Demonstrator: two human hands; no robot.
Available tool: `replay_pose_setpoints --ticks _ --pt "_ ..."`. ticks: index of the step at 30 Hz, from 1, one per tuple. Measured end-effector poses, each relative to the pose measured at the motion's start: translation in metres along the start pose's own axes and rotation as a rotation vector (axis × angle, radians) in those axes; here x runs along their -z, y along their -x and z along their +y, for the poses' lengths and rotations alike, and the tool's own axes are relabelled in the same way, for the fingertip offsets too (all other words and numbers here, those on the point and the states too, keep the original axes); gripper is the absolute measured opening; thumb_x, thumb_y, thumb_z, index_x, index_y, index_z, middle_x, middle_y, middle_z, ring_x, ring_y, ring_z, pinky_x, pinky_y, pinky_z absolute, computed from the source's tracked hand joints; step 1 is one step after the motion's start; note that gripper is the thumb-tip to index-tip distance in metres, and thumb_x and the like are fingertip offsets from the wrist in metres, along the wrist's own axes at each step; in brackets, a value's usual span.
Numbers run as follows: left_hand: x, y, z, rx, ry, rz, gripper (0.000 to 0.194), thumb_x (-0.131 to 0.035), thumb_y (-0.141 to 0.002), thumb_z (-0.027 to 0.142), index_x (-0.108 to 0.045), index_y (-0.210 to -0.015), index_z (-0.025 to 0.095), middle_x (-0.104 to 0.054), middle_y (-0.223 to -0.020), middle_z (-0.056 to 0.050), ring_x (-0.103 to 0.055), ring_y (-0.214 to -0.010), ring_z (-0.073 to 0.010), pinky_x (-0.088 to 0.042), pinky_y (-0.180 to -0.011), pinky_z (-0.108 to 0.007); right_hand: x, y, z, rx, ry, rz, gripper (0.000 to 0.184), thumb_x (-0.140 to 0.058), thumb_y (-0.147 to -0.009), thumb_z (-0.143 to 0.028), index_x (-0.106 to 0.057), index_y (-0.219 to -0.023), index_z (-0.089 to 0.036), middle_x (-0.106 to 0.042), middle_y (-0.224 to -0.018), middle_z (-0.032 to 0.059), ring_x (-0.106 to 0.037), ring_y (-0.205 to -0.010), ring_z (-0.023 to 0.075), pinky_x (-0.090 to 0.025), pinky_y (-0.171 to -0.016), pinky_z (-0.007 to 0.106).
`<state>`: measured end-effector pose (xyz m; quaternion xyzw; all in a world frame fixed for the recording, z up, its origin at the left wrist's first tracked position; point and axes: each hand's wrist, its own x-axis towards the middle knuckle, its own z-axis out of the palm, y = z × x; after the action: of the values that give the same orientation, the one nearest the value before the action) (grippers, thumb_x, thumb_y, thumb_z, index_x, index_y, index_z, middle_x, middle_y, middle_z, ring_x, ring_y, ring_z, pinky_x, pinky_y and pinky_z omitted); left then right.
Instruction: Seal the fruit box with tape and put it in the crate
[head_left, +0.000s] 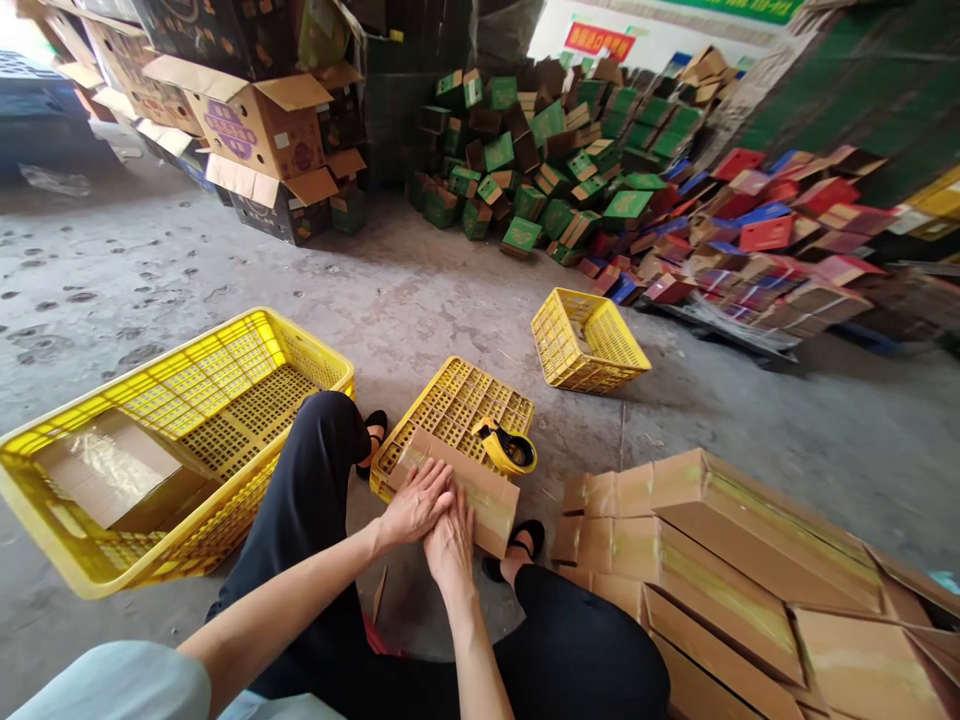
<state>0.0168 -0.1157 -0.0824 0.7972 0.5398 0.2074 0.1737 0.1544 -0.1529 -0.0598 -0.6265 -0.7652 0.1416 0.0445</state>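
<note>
My left hand (414, 508) and right hand (450, 542), grips open, touching, laid on one narrow brown cardboard box (491, 503), box on yellow plastic lattice crate (465, 395), yellow-and-black tape dispenser (507, 448) beside it, stacked brown cartons (675, 535) at right, large yellow basket (202, 370) at left.

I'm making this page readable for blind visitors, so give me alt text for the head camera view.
Two bare hands press on a cardboard box on an upturned yellow crate, beside a tape dispenser. A larger yellow crate holding a box stands left; flattened-looking cartons lie right, with scattered boxes behind.
</note>
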Motion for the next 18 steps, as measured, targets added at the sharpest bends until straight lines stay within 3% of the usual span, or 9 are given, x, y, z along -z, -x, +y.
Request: replay_pose_setpoints --ticks 3,7,12,18 --pt "0.0 -0.003 0.004 0.023 0.011 -0.01 0.064 -0.026 -0.112 0.056 -0.037 -0.164 0.019 -0.046 -0.164 -0.013 -0.037 -0.157 -0.029 -0.032 -0.126 -0.053 0.004 -0.014 -0.004 0.043 -0.014 0.017 0.06 -0.031 -0.105 -0.021 -0.039 -0.165 -0.019 -0.041 -0.168 0.0148 -0.031 -0.16 0.0319 -0.029 -0.127 0.06" --pt "0.008 0.0 -0.005 0.022 -0.078 0.016 0.07 -0.033 -0.108 0.067 -0.049 -0.158 0.021 -0.043 -0.167 -0.012 -0.036 -0.157 -0.032 -0.034 -0.126 -0.053 0.012 -0.013 0.006 -0.066 -0.005 0.02 0.059 -0.027 -0.107 -0.028 -0.038 -0.165 -0.019 -0.038 -0.17 0.0132 -0.032 -0.16 0.031 -0.031 -0.126 0.059" --pt "0.009 0.0 -0.014 0.026 -0.116 0.054 0.067 -0.038 -0.107 0.066 -0.048 -0.159 0.025 -0.042 -0.167 -0.011 -0.038 -0.156 -0.0322 -0.031 -0.126 -0.054 0.017 -0.005 0.036 -0.202 -0.03 0.059 0.062 -0.024 -0.11 -0.04 -0.046 -0.161 -0.013 -0.04 -0.168 0.0172 -0.036 -0.158 0.0337 -0.034 -0.125 0.054" --pt "0.015 -0.003 -0.026 0.087 -0.13 0.106 0.067 -0.037 -0.107 0.066 -0.044 -0.161 0.026 -0.041 -0.168 -0.012 -0.038 -0.156 -0.0335 -0.038 -0.122 -0.055 0.013 0.008 0.073 -0.323 -0.075 0.086 0.074 -0.014 -0.109 -0.048 -0.044 -0.16 -0.005 -0.037 -0.168 0.0243 -0.033 -0.158 0.0382 -0.036 -0.121 0.062"
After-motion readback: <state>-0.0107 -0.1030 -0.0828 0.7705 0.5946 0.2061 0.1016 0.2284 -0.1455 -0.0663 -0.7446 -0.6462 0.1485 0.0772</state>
